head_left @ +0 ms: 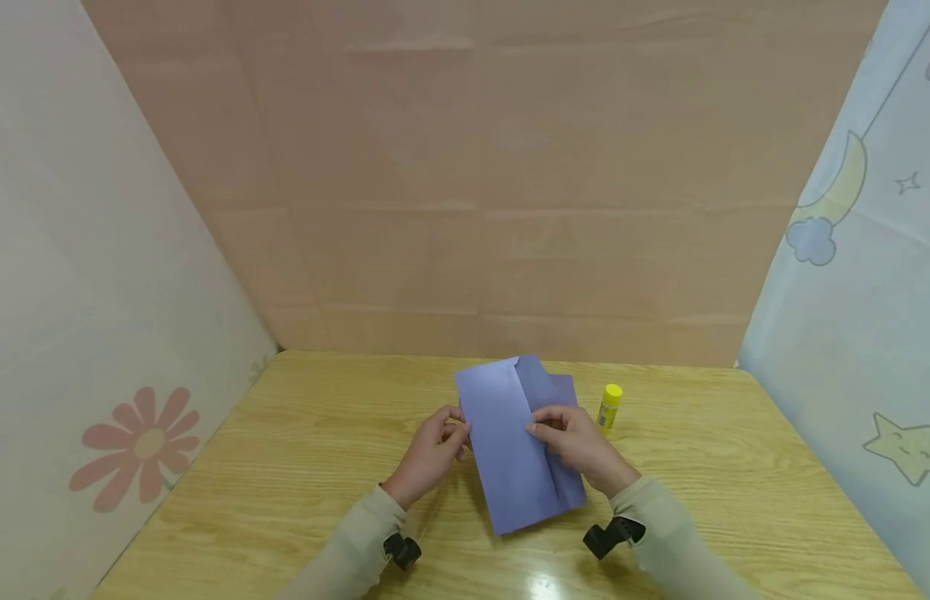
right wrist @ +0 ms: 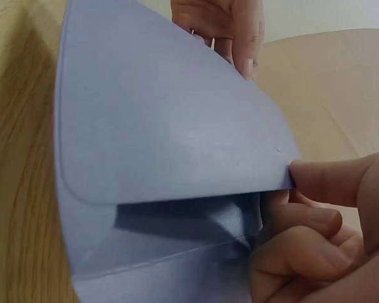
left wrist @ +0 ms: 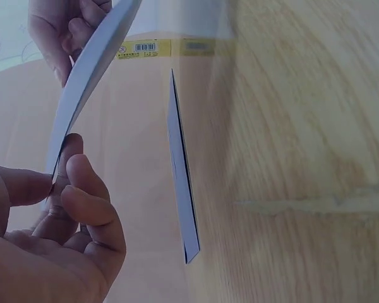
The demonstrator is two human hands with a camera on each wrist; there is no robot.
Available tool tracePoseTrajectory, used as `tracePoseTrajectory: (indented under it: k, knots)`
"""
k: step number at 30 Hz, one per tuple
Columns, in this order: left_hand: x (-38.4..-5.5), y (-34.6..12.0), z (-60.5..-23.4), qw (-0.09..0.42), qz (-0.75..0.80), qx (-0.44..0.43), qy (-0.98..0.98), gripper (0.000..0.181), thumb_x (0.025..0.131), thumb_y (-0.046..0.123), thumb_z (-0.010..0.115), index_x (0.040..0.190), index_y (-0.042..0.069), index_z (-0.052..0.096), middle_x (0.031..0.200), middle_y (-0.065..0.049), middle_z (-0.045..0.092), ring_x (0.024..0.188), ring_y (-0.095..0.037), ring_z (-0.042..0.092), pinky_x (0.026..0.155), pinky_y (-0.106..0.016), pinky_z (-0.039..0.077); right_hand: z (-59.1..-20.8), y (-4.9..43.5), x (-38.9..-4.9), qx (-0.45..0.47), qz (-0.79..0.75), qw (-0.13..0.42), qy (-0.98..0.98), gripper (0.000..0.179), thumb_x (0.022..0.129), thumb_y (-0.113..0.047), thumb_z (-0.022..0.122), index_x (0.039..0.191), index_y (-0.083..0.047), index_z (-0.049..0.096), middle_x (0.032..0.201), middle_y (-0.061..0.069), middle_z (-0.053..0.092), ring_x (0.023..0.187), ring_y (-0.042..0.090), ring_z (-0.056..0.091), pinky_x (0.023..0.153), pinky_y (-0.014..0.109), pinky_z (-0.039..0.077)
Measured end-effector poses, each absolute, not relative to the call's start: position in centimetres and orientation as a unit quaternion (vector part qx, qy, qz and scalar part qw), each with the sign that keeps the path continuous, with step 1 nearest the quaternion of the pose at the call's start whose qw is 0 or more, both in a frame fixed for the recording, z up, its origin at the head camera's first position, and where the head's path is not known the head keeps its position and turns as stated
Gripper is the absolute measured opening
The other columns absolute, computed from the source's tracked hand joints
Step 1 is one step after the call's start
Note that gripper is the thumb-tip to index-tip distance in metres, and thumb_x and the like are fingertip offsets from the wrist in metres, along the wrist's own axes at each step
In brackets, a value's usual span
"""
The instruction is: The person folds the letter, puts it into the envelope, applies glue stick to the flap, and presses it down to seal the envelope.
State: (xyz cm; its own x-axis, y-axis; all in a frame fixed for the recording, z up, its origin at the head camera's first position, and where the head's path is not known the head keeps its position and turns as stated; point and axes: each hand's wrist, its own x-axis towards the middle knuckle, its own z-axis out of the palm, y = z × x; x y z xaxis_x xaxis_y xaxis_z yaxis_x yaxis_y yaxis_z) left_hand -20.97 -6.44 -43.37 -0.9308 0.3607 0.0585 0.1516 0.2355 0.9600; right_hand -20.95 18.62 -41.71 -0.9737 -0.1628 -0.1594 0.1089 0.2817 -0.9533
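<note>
A purple paper envelope (head_left: 504, 446) is held up tilted above the wooden table. My left hand (head_left: 432, 450) pinches its left edge between thumb and fingers. On the other side, my right hand (head_left: 581, 446) pinches the edge of its flap (right wrist: 170, 120). In the right wrist view, the flap stands away from the panel below, leaving a dark gap. A second flat purple paper piece (left wrist: 184, 183) lies apart on the table in the left wrist view. Behind my right hand stands an upright yellow glue stick (head_left: 610, 408).
The wood-grain table (head_left: 322, 450) reaches back to a plain peach-coloured backdrop (head_left: 472, 208). Printed sheets form the left side (head_left: 120, 250) and right side (head_left: 847, 333). Each wrist carries a black camera strap (head_left: 613, 537).
</note>
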Motion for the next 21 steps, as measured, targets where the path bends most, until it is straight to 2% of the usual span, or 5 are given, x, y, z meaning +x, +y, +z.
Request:
tracePoseTrajectory:
  k: [4, 9, 13, 15, 21]
  knots:
    - [-21.1, -6.5, -43.5, 0.088, 0.597, 0.163, 0.781, 0.014, 0.106, 0.013, 0.049, 0.111, 0.0, 0.051, 0.089, -0.026, 0.065, 0.079, -0.048, 0.058, 0.05, -0.024, 0.036, -41.8, 18.7, -21.1, -0.018, -0.602, 0.115, 0.79, 0.026, 0.096, -0.017, 0.067, 0.115, 0.002, 0.065, 0.077, -0.002, 0.057, 0.057, 0.012, 0.036, 0.051, 0.026, 0.032]
    - [-21.2, -6.7, -43.5, 0.085, 0.608, 0.161, 0.772, 0.016, 0.106, 0.013, 0.051, 0.11, -0.002, 0.052, 0.092, -0.016, 0.065, 0.077, -0.038, 0.059, 0.061, -0.034, 0.049, -41.7, 19.1, -21.2, -0.039, -0.62, 0.138, 0.771, 0.033, 0.094, -0.018, 0.07, 0.117, 0.002, 0.06, 0.073, -0.004, 0.059, 0.054, 0.009, 0.035, 0.05, 0.024, 0.032]
    - [-21.3, -7.1, -43.7, 0.092, 0.616, 0.16, 0.766, 0.018, 0.105, 0.015, 0.052, 0.111, -0.002, 0.053, 0.095, -0.012, 0.064, 0.078, -0.034, 0.06, 0.063, -0.037, 0.05, -41.9, 19.2, -21.1, -0.046, -0.62, 0.139, 0.771, 0.034, 0.093, -0.019, 0.072, 0.116, 0.003, 0.06, 0.071, -0.003, 0.058, 0.053, 0.009, 0.035, 0.051, 0.025, 0.033]
    - [-21.3, -7.3, -43.8, 0.097, 0.614, 0.157, 0.767, 0.02, 0.105, 0.017, 0.053, 0.114, -0.001, 0.053, 0.095, -0.012, 0.065, 0.078, -0.034, 0.06, 0.062, -0.035, 0.048, -42.2, 19.1, -21.2, -0.048, -0.608, 0.125, 0.783, 0.032, 0.093, -0.019, 0.072, 0.115, 0.002, 0.061, 0.074, -0.001, 0.06, 0.058, 0.011, 0.04, 0.054, 0.027, 0.036]
    - [-21.9, -8.0, -43.7, 0.084, 0.619, 0.121, 0.771, 0.041, 0.104, 0.024, 0.056, 0.138, 0.006, 0.043, 0.096, -0.012, 0.068, 0.075, -0.033, 0.062, 0.056, -0.028, 0.044, -42.7, 18.6, -21.3, -0.069, -0.522, 0.054, 0.849, 0.018, 0.095, -0.01, 0.067, 0.112, -0.005, 0.07, 0.102, 0.005, 0.07, 0.087, 0.015, 0.06, 0.071, 0.03, 0.048]
